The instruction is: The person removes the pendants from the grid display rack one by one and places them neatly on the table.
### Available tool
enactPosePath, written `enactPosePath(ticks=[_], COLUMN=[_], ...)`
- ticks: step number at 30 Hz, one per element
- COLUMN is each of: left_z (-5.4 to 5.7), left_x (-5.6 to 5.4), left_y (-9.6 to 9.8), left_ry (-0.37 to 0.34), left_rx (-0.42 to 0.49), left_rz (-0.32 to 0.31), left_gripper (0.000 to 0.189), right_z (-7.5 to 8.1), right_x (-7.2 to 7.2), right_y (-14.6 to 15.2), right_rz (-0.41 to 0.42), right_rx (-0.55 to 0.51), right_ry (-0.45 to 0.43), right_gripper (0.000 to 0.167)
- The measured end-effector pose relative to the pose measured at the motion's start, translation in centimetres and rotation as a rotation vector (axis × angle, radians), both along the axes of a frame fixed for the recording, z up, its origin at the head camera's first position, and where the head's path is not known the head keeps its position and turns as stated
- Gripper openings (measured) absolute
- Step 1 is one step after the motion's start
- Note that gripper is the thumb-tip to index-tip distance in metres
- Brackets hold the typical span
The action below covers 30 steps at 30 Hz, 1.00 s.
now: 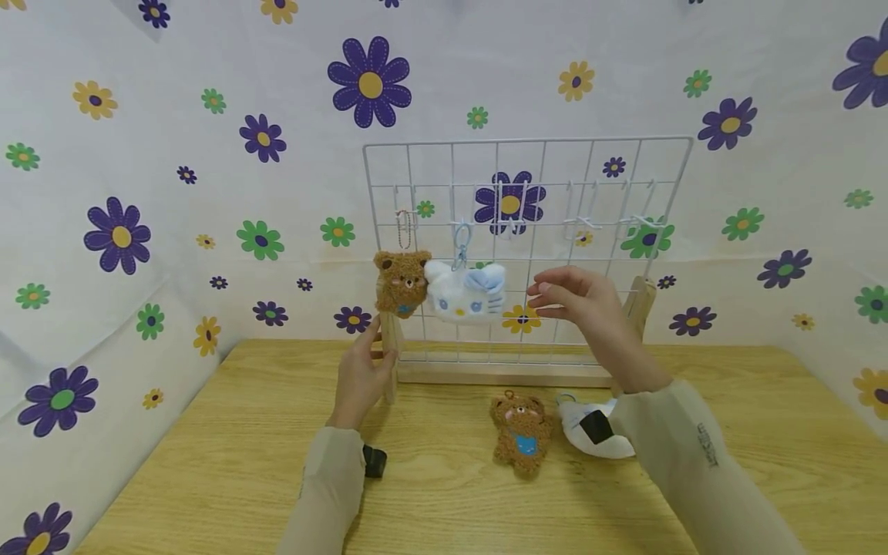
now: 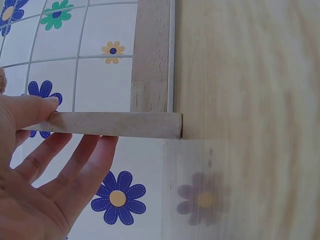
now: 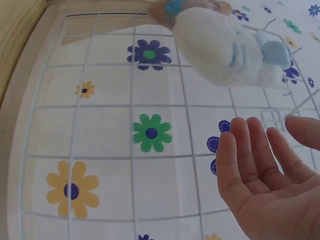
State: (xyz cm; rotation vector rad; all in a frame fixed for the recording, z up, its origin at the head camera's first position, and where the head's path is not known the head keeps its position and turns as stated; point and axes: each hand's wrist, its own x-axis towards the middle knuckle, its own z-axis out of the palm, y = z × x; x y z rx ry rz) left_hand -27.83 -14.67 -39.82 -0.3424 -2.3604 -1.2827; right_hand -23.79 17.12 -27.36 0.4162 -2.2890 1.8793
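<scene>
Head view, across the upper frame and down both sides: white backdrop printed with purple, yellow and green flowers. Along the bottom, pale yellow wood-grain tabletop. Around and right of centre, rectangular white wire grid standing upright between pale wooden end posts, presumably to give small goods a vertical face to hang on. Pale beige sleeves rising from the bottom edge.

Right of centre, right hand before the grid, fingers loosely bent, thumb apart from them in the right wrist view, holding nothing. Left of centre, left hand pinching the left post between thumb and fingers, likely to steady the rack.

Mid-frame, white plush cat head with pale blue bow, hanging face forward, probably for display. Lower centre, brown fluffy plush bear with blue bib, lying on its back on the tabletop. Just right of it, white plush piece, partly hidden by sleeve. Beside the cat's left edge, second brown bear, also hanging; cannot tell whether touching or merely overlapping.

Upper right of the grid, white hooks. Smallest: blue ring above the cat, thin beaded chain above the hanging bear, bearing the weight from above.
</scene>
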Motion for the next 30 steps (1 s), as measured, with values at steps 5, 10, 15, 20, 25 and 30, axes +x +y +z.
enactPosePath(ticks=[5, 10, 15, 20, 25, 30], left_z=[0.0, -0.1, 0.0, 0.0, -0.1, -0.1], left_x=[0.0, 0.0, 0.0, 0.1, 0.1, 0.1], left_y=[0.0, 0.1, 0.1, 0.0, 0.0, 0.0], left_ry=[0.000, 0.007, 0.007, 0.012, 0.008, 0.016], left_rx=[-0.004, -0.005, -0.005, -0.004, -0.007, -0.014], left_rz=[0.002, 0.001, 0.002, -0.002, 0.004, 0.009], left_gripper=[0.064, 0.063, 0.064, 0.063, 0.063, 0.063], right_z=[0.8, 1.2, 1.7, 2.1, 2.4, 2.8], right_x=[0.0, -0.1, -0.2, -0.2, -0.3, -0.6], right_y=[-0.4, -0.8, -1.2, -1.6, -2.1, -2.7], right_rz=[0.019, 0.012, 0.006, 0.014, 0.019, 0.021], right_rx=[-0.033, -0.039, -0.051, -0.054, -0.079, -0.102], right_ry=[0.027, 0.035, 0.044, 0.054, 0.058, 0.067], right_gripper=[0.029, 0.025, 0.025, 0.028, 0.023, 0.022])
